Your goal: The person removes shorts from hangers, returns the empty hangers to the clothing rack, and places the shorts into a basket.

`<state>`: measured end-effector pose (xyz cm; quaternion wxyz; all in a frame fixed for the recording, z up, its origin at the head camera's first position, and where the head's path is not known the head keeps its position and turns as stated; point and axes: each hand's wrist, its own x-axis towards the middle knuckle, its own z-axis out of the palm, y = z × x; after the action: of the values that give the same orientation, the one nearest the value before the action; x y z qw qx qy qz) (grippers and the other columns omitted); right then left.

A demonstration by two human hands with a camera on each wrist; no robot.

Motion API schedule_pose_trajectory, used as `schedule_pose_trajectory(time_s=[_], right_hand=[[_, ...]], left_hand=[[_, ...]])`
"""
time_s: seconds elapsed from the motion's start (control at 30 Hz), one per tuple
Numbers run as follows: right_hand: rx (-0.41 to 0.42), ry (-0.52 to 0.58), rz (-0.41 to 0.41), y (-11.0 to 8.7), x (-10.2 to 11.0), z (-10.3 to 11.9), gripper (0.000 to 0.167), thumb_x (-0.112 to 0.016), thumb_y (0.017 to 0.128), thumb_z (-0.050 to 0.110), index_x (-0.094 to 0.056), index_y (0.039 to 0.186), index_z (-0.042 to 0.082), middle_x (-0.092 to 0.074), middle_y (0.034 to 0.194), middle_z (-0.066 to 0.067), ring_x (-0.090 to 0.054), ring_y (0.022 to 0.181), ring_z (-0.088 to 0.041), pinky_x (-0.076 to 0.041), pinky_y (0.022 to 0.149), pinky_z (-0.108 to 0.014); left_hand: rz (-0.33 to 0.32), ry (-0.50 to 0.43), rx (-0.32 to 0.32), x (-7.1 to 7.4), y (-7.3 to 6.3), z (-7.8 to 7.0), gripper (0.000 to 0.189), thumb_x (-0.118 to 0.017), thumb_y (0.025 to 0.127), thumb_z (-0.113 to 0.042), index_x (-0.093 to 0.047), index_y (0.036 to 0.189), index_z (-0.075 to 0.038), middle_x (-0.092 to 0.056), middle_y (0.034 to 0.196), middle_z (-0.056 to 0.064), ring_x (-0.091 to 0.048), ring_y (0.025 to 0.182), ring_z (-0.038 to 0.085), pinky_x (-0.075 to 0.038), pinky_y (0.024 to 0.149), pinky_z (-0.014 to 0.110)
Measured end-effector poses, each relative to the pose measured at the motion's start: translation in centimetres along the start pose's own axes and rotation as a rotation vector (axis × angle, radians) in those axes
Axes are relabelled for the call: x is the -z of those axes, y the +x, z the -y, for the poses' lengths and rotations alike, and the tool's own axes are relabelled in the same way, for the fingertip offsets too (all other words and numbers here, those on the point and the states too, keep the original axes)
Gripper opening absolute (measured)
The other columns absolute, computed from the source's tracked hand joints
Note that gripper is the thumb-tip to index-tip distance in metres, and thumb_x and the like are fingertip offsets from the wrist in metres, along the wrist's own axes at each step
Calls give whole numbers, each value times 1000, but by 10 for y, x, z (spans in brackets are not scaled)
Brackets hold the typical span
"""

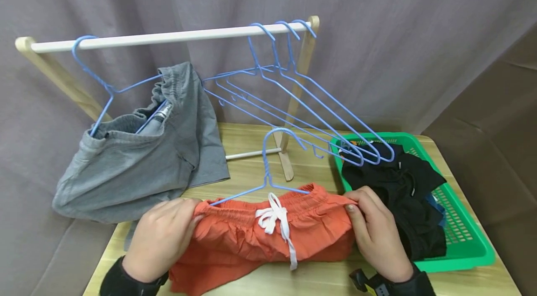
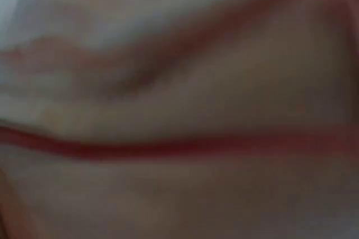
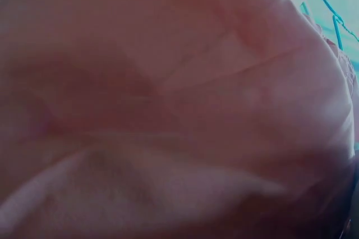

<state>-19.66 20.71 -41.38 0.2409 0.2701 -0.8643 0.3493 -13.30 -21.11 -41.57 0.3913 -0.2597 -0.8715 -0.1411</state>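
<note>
Orange shorts (image 1: 235,240) with a white drawstring bow (image 1: 274,219) stretch between my two hands at the front of the table. A blue hanger (image 1: 266,170) stands up out of their waistband, its lower part hidden inside. My left hand (image 1: 163,235) grips the waistband's left end. At the other end my right hand (image 1: 373,230) pinches the waistband between thumb and fingers. Close, blurred cloth fills the left wrist view. In the right wrist view the shorts' cloth (image 3: 196,99) covers most of the picture.
Grey shorts (image 1: 147,161) hang on a blue hanger at the left of the white rail (image 1: 168,36). Three bare blue hangers (image 1: 289,72) hang at its right end. A green basket (image 1: 465,263) holding dark clothes (image 1: 407,198) stands on the right side of the wooden table (image 1: 239,135).
</note>
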Motion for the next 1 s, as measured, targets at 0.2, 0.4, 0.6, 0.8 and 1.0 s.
schedule_pose_trajectory(time_s=[0.2,0.4,0.6,0.8,1.0], right_hand=[[40,50,20,-2,-9,5,26,-69,101,-9,-71,112,15,-62,105,6,-55,88,-9,-44,76,-23],[28,70,66,-3,-16,9,27,-69,102,-9,-70,111,16,-61,107,8,-55,89,-8,-45,78,-23],[41,58,48,-6,-20,14,26,-69,102,-7,-70,113,17,-61,108,7,-55,89,-8,-44,78,-22],[35,50,54,-7,-20,19,27,-70,103,-6,-71,117,17,-64,110,6,-58,92,-9,-45,81,-21],[-56,110,81,-2,-6,21,32,-74,100,-8,-77,119,19,-71,115,7,-68,102,-11,-49,91,-17]], left_hand=[[35,28,-8,-7,2,-7,39,-37,121,-23,-62,97,-6,-63,74,-1,-65,63,22,-50,57,42],[17,22,-8,-12,5,-11,34,-38,119,-18,-61,96,-6,-60,70,-3,-64,58,22,-50,53,42],[-6,19,-7,-10,7,-12,34,-40,119,-19,-61,97,-5,-59,70,-1,-62,58,23,-49,53,42],[-28,14,-20,-8,9,-14,32,-40,118,-16,-62,97,-5,-61,70,-1,-64,59,23,-49,53,42],[-34,13,-19,-2,10,-14,30,-40,116,-14,-62,98,-5,-59,70,-1,-63,58,24,-49,51,42]])
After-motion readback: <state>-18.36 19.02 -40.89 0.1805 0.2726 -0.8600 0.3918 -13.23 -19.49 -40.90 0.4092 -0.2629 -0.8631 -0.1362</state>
